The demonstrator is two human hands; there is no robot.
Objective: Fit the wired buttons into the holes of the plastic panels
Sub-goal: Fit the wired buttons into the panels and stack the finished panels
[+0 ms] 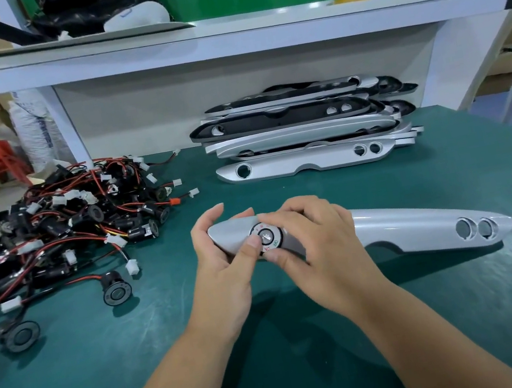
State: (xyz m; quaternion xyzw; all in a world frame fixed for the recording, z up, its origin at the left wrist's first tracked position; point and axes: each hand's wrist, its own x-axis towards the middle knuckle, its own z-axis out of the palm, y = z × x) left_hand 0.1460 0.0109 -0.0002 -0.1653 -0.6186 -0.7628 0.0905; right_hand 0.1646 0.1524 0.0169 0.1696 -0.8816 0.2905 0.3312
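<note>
L hand (222, 261) grips panel (407, 225) left end, R hand (322, 247) pinches button (267, 236); long axis left-right, room toward table (313, 371) near edge.

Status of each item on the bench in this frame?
held panel: left end gripped, two right holes empty
button: in held panel's left hole, full seating unclear
left hand: grips panel end, thumb on button
right hand: pinches button rim
button pile: loose, tangled, unfitted
panel stack: stacked at the back, front one's holes empty
</note>
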